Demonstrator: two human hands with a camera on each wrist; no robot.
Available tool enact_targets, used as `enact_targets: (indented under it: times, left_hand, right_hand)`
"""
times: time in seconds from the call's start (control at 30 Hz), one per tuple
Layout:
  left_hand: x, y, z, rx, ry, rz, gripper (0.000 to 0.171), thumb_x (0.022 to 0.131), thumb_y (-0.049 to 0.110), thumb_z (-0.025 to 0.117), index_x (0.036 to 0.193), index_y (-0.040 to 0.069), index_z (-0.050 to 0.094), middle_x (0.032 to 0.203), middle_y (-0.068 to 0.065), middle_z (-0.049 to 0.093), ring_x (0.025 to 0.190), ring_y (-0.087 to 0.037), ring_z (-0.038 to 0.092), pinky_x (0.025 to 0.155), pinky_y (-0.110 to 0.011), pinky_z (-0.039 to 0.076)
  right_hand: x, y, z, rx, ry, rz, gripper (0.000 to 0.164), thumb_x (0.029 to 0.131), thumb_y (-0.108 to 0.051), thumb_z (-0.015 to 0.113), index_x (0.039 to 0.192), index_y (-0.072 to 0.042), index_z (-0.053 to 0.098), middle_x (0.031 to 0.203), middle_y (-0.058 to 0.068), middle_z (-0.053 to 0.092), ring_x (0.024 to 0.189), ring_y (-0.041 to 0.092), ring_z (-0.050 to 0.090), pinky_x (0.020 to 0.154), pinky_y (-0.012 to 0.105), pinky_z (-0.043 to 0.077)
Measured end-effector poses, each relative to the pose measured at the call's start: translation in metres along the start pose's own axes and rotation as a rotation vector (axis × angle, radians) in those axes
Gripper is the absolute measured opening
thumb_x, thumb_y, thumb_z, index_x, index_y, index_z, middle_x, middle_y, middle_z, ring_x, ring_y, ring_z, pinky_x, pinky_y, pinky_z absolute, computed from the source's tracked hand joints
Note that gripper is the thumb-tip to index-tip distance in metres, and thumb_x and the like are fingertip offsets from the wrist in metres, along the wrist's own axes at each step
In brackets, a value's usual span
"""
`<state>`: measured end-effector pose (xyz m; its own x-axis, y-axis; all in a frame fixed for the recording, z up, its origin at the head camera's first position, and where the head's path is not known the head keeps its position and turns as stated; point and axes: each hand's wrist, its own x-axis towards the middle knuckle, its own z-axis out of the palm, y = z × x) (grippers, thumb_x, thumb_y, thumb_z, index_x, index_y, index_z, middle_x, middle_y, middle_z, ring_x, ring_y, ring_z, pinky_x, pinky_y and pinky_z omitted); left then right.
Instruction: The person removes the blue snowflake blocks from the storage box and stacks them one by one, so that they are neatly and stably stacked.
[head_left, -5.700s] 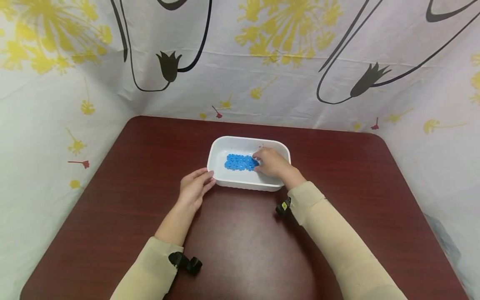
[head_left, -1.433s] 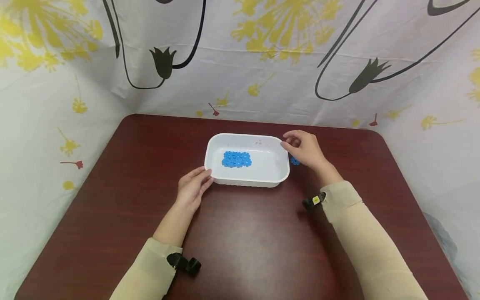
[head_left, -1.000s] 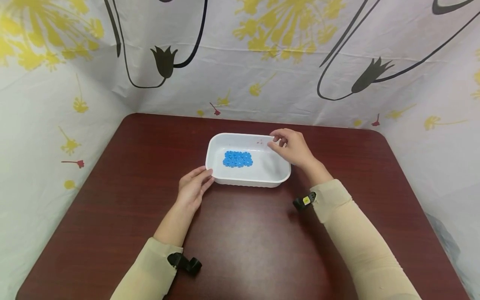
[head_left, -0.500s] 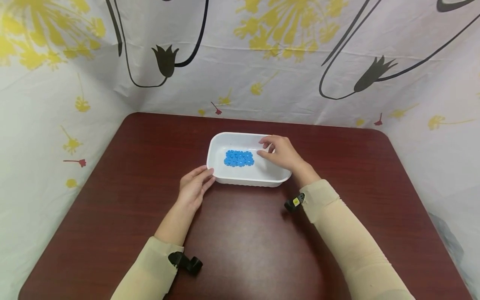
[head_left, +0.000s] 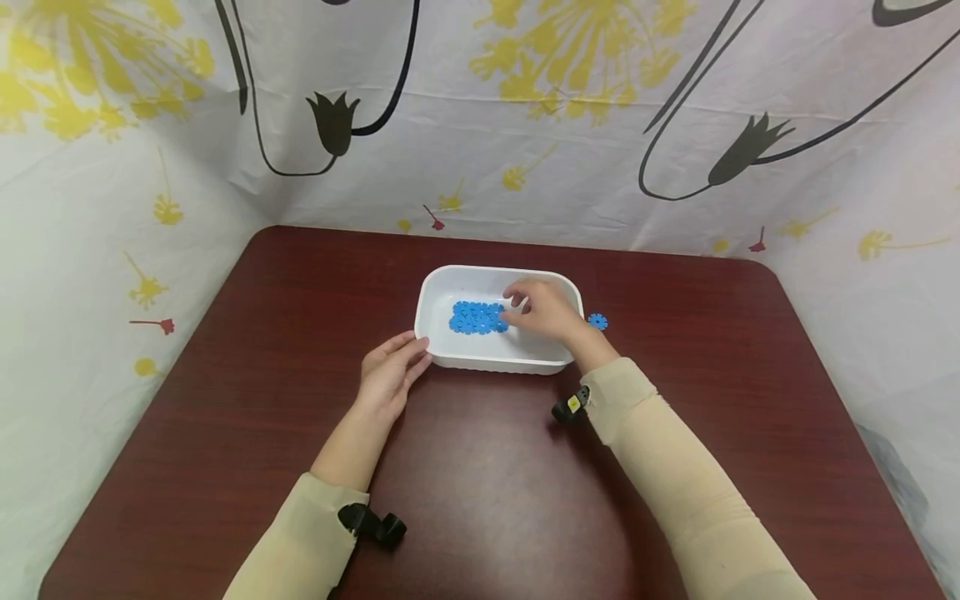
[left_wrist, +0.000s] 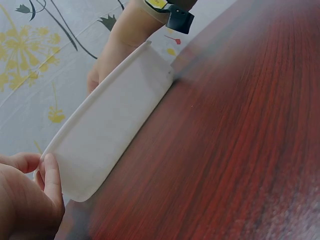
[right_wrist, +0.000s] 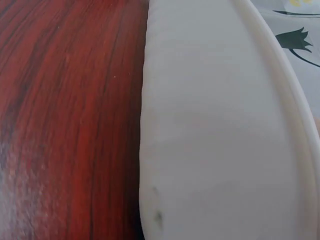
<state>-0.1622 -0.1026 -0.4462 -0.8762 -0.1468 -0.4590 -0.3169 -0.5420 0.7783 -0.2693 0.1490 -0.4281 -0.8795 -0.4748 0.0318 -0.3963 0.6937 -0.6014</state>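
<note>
My left hand [head_left: 386, 379] grips the near left corner of a white plastic tray [head_left: 495, 364]. In the left wrist view the thumb and fingers [left_wrist: 52, 175] pinch the tray's rim. Inside the tray, several blue snowflake building discs [head_left: 474, 317] lie in a flat, close block. My right hand [head_left: 546, 311] reaches over the right side into the tray, thumb and forefinger apart at the right end of the block. Another blue snowflake disc [head_left: 597, 322] lies on the table just right of the tray. The right wrist view shows the tray's outer wall [right_wrist: 215, 120]; the right hand's fingers are hidden there.
The tray stands on a dark red wood-grain table [head_left: 480, 467] with rounded far corners. Behind and at both sides hangs a white cloth [head_left: 450, 150] with yellow and dark flower prints. A small black camera [head_left: 375, 527] sits on the left cuff, another [head_left: 572, 406] on the right.
My right hand has moved left from beyond the tray's right end to the blue discs, uncovering the disc on the table, a spot bare 5.7 seconds ago. My left hand keeps its grip.
</note>
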Motion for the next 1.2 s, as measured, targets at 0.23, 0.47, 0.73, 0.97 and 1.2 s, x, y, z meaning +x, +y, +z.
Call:
enact_targets:
  times: [0.23,0.47,0.73,0.97,1.2]
  left_hand:
    - [0.000,-0.001,0.000,-0.001,0.004,0.000,0.032,0.093,-0.004,0.069,0.123,-0.005,0.057,0.113,-0.010,0.059,0.089,-0.014,0.067,0.091,-0.030,0.060]
    - [0.000,-0.001,0.000,-0.009,-0.001,0.002,0.032,0.093,-0.004,0.069,0.122,-0.004,0.058,0.109,-0.009,0.061,0.090,-0.015,0.067,0.090,-0.030,0.061]
    - [0.001,-0.001,0.000,-0.001,0.000,-0.002,0.035,0.093,-0.003,0.069,0.125,-0.005,0.057,0.111,-0.009,0.061,0.091,-0.016,0.067,0.090,-0.029,0.061]
    - [0.001,-0.001,0.000,0.005,-0.001,-0.005,0.035,0.093,-0.002,0.069,0.125,-0.005,0.057,0.110,-0.009,0.061,0.087,-0.014,0.067,0.090,-0.030,0.061]
    - [0.001,0.000,0.001,0.009,-0.003,-0.005,0.034,0.093,-0.002,0.069,0.125,-0.004,0.056,0.110,-0.009,0.059,0.084,-0.013,0.066,0.090,-0.028,0.060]
  right_hand:
    - [0.001,0.002,0.008,-0.042,-0.047,0.061,0.038,0.088,-0.021,0.080,0.118,-0.002,0.068,0.105,0.013,0.068,0.093,0.028,0.066,0.084,0.040,0.058]
    - [0.002,-0.001,0.013,-0.069,-0.064,0.084,0.038,0.087,-0.020,0.082,0.118,-0.003,0.069,0.105,0.013,0.068,0.092,0.026,0.065,0.086,0.039,0.057]
    - [0.003,-0.002,0.015,-0.101,-0.099,0.073,0.037,0.087,-0.020,0.082,0.116,-0.001,0.069,0.107,0.013,0.069,0.099,0.027,0.063,0.092,0.041,0.055]
    - [0.003,-0.002,0.016,-0.084,-0.111,0.096,0.034,0.086,-0.018,0.082,0.111,-0.003,0.065,0.107,0.012,0.067,0.099,0.026,0.060,0.093,0.040,0.053]
    - [0.001,-0.002,0.015,-0.056,-0.095,0.123,0.036,0.088,-0.015,0.079,0.115,-0.005,0.057,0.107,0.015,0.068,0.097,0.027,0.062,0.090,0.041,0.054]
